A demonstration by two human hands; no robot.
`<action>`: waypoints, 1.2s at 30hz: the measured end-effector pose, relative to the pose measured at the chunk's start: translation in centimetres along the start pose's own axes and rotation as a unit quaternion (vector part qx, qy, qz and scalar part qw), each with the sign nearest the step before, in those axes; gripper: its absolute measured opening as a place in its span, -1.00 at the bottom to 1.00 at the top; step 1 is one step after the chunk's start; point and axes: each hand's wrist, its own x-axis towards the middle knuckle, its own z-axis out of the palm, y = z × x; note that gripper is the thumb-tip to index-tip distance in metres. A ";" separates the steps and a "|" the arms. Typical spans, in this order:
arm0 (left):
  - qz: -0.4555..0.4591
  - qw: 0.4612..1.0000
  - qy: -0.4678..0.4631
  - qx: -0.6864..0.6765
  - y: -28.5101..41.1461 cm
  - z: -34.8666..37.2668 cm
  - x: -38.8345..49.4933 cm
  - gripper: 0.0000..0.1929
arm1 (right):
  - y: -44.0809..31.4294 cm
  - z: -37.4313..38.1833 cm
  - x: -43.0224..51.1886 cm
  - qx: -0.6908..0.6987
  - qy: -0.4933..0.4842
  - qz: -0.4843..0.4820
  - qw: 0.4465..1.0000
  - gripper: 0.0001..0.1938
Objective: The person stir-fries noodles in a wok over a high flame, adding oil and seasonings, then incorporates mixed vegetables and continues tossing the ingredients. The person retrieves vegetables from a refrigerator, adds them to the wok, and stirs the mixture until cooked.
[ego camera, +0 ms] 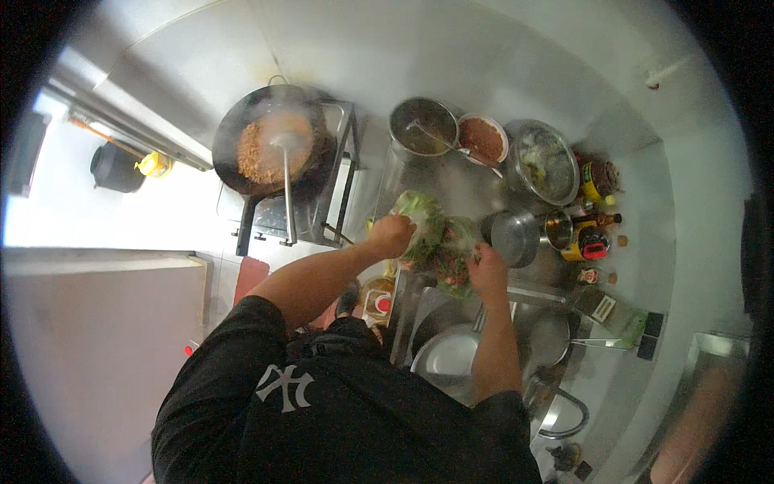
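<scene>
In front of me, over the metal counter, hangs a bundle of leafy greens (432, 242) with red bits among the leaves. A pale, shiny film over parts of it looks like a clear plastic bag, though blur and steam make this uncertain. My left hand (392, 236) grips its left side with curled fingers. On the right side my right hand (488, 269) pinches its edge. Just beyond my right hand stands a grey metal pot (514, 239). A steel basin (444, 360) lies in the sink below my right forearm.
A steaming wok (230, 163) of brown crumbly food sits on the stove at left, a metal spatula (288, 199) inside. Along the wall are a steel pot (423, 124), a bowl of reddish-brown food (482, 138) and a steel bowl (547, 163). Several bottles (595, 239) and a faucet (574, 411) are at right.
</scene>
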 end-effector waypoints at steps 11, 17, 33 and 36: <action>0.124 0.991 0.021 0.039 4.5 -11.6 -1.5 -0.71 | -10.6 5.3 0.7 0.312 -0.038 0.039 0.949 -0.55; 0.213 0.975 -0.001 -0.068 5.0 -10.5 -0.8 -0.78 | -10.2 7.2 6.6 0.122 0.056 -0.054 0.990 -0.51; 0.011 0.999 0.014 -0.032 1.7 -0.9 -0.2 -0.60 | -8.4 0.7 6.9 0.627 -0.189 0.081 0.752 -0.85; 0.011 0.999 0.001 -0.030 1.4 -0.3 0.5 -0.70 | -8.1 1.2 6.9 0.713 -0.175 0.046 0.677 -0.82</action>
